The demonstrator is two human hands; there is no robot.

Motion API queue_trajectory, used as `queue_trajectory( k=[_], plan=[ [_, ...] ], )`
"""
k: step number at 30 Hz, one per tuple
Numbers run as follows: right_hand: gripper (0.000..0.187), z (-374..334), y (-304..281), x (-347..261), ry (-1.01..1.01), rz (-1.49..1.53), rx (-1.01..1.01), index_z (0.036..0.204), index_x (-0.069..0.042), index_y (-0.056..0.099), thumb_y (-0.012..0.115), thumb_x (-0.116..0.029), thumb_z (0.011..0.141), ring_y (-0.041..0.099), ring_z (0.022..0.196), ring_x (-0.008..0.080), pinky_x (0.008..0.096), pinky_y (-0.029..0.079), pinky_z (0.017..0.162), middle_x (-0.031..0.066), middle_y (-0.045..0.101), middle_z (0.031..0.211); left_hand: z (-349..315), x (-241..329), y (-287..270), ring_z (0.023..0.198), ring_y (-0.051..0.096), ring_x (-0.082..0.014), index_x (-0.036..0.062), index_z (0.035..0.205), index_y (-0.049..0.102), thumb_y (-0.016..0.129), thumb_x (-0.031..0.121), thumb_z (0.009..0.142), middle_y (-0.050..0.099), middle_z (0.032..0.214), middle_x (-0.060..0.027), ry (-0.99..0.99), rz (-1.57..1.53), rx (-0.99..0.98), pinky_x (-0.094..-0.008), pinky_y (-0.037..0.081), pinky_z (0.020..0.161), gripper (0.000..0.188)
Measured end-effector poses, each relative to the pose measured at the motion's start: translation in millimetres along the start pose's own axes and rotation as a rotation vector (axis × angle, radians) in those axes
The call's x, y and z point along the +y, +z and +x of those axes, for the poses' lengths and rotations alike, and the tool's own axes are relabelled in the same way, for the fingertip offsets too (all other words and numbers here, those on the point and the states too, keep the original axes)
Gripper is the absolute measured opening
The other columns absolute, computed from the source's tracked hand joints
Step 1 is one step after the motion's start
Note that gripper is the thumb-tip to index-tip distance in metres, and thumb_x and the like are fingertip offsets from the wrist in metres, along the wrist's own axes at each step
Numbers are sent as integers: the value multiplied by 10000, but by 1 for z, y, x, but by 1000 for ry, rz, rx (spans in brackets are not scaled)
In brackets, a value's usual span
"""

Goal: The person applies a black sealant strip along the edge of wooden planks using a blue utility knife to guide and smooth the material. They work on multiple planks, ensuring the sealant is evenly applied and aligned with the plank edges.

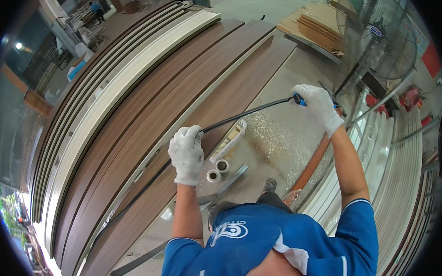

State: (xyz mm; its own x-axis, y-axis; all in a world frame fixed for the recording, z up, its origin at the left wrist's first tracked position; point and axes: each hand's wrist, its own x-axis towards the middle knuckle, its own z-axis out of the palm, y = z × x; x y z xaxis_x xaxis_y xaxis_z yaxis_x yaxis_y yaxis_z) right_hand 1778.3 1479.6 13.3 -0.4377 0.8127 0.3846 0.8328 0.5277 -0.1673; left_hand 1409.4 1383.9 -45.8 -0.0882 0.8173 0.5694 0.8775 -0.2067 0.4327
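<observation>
My left hand point(187, 154), in a white glove, is closed round a long thin black strip point(251, 111) that looks like rubber seal. From that hand the strip runs down to the lower left along the brown panels point(193, 92). Its other stretch is pulled straight up to my right hand point(318, 105), also gloved and closed. A blue-and-black hand tool point(298, 99) shows at the right fist, where the strip ends; its jaws are mostly hidden. The brown wood-grain panels lie side by side under and beyond my left hand.
Two rolls point(222, 165) and a white-and-yellow carton point(233, 138) stand near the panel edge. White profiles point(378, 145) line the right, with a caged fan point(378, 36) behind. Boards point(317, 24) are stacked at the far right. White debris point(275, 135) litters the floor.
</observation>
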Motion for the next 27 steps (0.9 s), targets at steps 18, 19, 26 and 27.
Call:
queue_trajectory(
  k=[18, 19, 26, 27],
  plan=[
    [173, 227, 49, 257, 49, 140, -15, 1022, -115, 679, 758, -229, 919, 690, 945, 374, 464, 534, 816, 120, 729, 969, 184, 77, 185, 913, 675, -331, 134, 1029, 756, 768, 178, 907, 701, 955, -89, -92, 40, -156, -464, 529, 772, 130],
    [181, 237, 53, 266, 67, 197, -48, 1019, -106, 682, 761, -236, 920, 683, 932, 374, 459, 531, 816, 126, 726, 958, 188, 81, 190, 918, 675, -331, 136, 1035, 757, 766, 178, 908, 701, 953, -89, -82, 45, -137, -465, 528, 775, 133],
    [158, 298, 92, 319, 53, 531, -270, 1001, -42, 664, 760, -142, 924, 640, 834, 219, 364, 520, 812, 93, 699, 884, 213, 98, 220, 917, 675, -331, 145, 1073, 763, 750, 167, 915, 705, 937, -88, -183, 203, -179, -462, 524, 796, 160],
    [147, 306, 98, 329, 41, 583, -319, 998, -25, 655, 753, -110, 928, 623, 833, 182, 351, 519, 808, 83, 696, 882, 217, 101, 227, 916, 674, -330, 146, 1079, 763, 748, 165, 915, 706, 935, -88, -197, 225, -159, -459, 524, 797, 165]
  ],
)
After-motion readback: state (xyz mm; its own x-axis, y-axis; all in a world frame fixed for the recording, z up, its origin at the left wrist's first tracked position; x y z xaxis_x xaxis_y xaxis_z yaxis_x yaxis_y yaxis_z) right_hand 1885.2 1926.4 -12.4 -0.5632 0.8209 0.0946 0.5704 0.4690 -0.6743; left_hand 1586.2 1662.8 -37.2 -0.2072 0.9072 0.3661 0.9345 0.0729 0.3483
